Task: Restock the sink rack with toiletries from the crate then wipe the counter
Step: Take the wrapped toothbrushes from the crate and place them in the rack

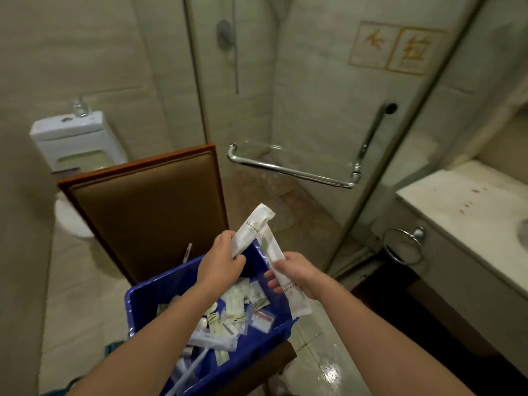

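Shower door (314, 95) has a sign (411, 51) reading 拉; stained counter (457, 207) at far right. Blue crate (143, 304) of sachets sits on chair (148, 212). Above the crate, left hand (221, 264) fingers curl round upper packet (253, 228), right hand (294, 274) grips lower packet (298, 302); packets cross, print unreadable.

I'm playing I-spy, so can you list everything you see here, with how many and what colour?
Crate: one, blue, bottom centre.
Sachets: many, mostly white, inside crate.
Long packet: one, white, above crate.
Second long packet: one, white, beside the first.
Chair back: one, brown, behind crate.
Toilet: one, white, far left.
Door handle: one, chrome, on glass shower door.
Towel ring: one, chrome, under counter.
Counter: one, white, reddish spots, right.
Left hand: grips long packet.
Right hand: grips second long packet.
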Motion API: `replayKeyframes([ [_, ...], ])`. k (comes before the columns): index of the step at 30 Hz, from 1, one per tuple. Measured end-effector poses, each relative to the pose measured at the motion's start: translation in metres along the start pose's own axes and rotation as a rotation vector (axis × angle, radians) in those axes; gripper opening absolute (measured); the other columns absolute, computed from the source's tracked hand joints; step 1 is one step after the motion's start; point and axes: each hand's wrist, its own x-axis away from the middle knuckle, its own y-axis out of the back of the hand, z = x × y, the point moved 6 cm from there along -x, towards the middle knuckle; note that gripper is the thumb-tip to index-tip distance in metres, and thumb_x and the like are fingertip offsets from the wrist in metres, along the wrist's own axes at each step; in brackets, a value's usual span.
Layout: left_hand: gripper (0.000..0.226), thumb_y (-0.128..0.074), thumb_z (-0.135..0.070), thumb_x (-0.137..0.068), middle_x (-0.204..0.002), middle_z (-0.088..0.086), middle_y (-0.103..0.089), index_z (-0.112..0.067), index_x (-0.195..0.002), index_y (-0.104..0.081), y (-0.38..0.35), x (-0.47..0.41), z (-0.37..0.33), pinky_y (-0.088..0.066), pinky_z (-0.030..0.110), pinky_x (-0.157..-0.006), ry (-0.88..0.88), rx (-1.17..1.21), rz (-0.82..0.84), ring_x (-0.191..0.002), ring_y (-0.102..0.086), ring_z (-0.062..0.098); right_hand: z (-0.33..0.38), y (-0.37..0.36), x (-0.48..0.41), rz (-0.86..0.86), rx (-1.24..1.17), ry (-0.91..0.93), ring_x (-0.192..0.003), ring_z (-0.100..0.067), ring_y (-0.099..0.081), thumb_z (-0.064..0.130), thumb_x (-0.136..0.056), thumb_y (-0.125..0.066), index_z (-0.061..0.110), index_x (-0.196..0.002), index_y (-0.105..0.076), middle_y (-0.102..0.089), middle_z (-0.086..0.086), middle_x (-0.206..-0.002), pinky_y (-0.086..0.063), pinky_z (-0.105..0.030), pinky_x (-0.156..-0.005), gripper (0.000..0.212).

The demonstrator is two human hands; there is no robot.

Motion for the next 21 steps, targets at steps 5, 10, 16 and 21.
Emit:
replayKeyframes([
  [5, 0.033, -0.059, -0.023, -0.087, -0.103, -0.018, -0.044, -0.038, -0.106, -0.038, -0.024, 0.005, -0.051, -0.054, 0.032, -0.059, -0.162, 0.004, 0.098, -0.073, -0.057, 0.006, -0.025, 0.041, 0.041, -0.188, -0.118, 0.005, -0.078, -0.024, -0.067, 0.009, -0.099, -0.049, 0.003, -0.119, -0.054, -0.065, -0.017, -0.098, -0.059, -0.039, -0.075, 0.022],
  [10, 0.029, -0.057, -0.021, -0.086, -0.101, -0.017, -0.045, -0.036, -0.104, -0.04, -0.052, 0.015, -0.109, -0.053, 0.033, -0.056, -0.314, 0.025, 0.179, -0.068, -0.058, 0.008, -0.048, 0.087, 0.084, -0.324, -0.201, -0.027, -0.083, -0.027, -0.069, 0.013, -0.099, -0.052, 0.001, -0.125, -0.051, -0.064, -0.023, -0.101, -0.061, -0.036, -0.071, 0.029],
  [16, 0.031, -0.059, -0.023, -0.084, -0.107, -0.016, -0.047, -0.036, -0.107, -0.042, -0.091, 0.029, -0.182, -0.056, 0.037, -0.066, -0.458, 0.048, 0.273, -0.074, -0.058, 0.005, -0.07, 0.148, 0.131, -0.431, -0.232, -0.007, -0.082, -0.026, -0.068, 0.01, -0.096, -0.055, -0.002, -0.117, -0.056, -0.063, -0.022, -0.1, -0.061, -0.039, -0.074, 0.024],
  [21, 0.03, -0.055, -0.02, -0.08, -0.108, -0.017, -0.049, -0.035, -0.104, -0.045, -0.125, 0.038, -0.252, -0.047, 0.034, -0.066, -0.564, 0.075, 0.303, -0.079, -0.057, 0.011, -0.084, 0.214, 0.165, -0.519, -0.14, 0.011, -0.08, -0.027, -0.068, 0.012, -0.091, -0.06, 0.004, -0.107, -0.066, -0.067, -0.021, -0.097, -0.059, -0.045, -0.079, 0.018],
])
